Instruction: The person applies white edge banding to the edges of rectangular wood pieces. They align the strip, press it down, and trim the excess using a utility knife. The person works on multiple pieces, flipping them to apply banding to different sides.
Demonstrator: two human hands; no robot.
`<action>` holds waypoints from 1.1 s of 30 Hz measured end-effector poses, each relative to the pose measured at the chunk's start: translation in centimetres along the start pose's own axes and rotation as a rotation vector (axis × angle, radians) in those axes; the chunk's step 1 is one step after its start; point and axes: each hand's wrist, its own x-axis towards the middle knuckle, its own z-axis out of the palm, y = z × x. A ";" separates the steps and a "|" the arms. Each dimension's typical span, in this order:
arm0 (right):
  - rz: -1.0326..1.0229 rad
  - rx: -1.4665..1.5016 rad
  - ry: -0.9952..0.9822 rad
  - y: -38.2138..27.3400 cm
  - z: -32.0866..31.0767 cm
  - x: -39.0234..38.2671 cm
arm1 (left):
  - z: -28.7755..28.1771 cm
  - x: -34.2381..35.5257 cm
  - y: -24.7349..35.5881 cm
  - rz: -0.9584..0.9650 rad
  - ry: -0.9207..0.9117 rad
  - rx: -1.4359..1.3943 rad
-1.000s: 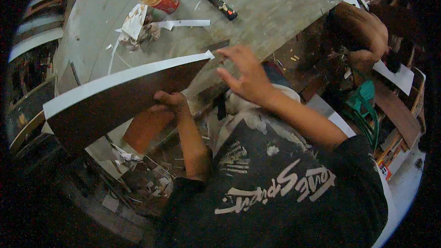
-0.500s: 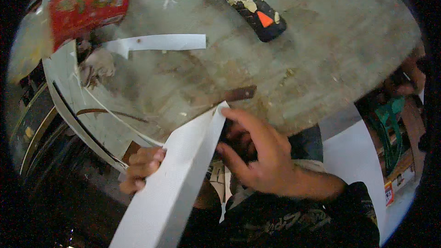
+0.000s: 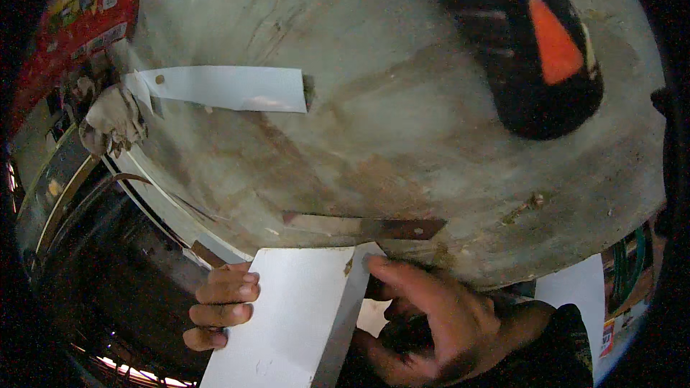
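Note:
A long white board [image 3: 287,309] with a thick side edge rises toward the near rim of the worktable. Its top corner has a small brown chip. My left hand [image 3: 223,305] grips the board's left side, fingers curled over the face. On the opposite side, my right hand [image 3: 438,316] is bent around the thick edge, one fingertip pressed at the top corner and the other fingers partly hidden in shadow. Just beyond the board's end lies a flat metal blade [image 3: 402,228], brown with a small hole.
On the grey-green worktable [image 3: 374,100] rest a white strip [image 3: 230,88], a black tool handle with an orange triangle [image 3: 557,43], a red printed packet [image 3: 90,11] and a crumpled greyish cloth [image 3: 116,118]. A white panel [image 3: 575,294] stands at right, below the table edge.
The view has shifted, so the tabletop items appear larger and the board sits lower and more upright. Both hands keep their places on the board; the metal blade shows more fully.

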 end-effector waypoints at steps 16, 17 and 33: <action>0.409 0.094 -0.320 -3.2 -4.0 4.1 | 0.8 2.0 1.2 -0.178 0.017 0.089; 0.424 0.111 -0.356 -2.7 -4.0 4.0 | 0.8 2.0 1.2 -0.179 0.025 0.097; -0.185 -0.127 -0.215 -6.2 -8.9 8.6 | 0.2 5.0 0.8 -0.126 -0.026 0.065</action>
